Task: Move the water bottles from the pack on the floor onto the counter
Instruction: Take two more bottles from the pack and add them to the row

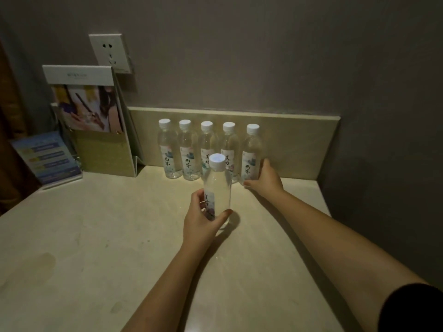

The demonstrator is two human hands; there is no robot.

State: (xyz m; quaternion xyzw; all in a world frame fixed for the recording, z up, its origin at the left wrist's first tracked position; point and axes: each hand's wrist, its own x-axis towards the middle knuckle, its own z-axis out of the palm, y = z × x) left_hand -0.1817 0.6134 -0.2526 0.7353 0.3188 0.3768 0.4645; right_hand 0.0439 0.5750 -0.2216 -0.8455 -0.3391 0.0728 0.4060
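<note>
A person's left hand [200, 220] wraps thumb and fingers around the lower body of an upright water bottle [217, 188] at the centre of a pale counter [96, 236]. At two o'clock from it, the right hand [265, 179] cups the base of the rightmost bottle [252, 152] in a row of five white-capped bottles [185, 149] standing side by side against the low backsplash [299, 140] at twelve o'clock. At ten o'clock stand a brochure holder [96, 130] and a blue card [48, 159], beneath a wall socket [110, 52].
</note>
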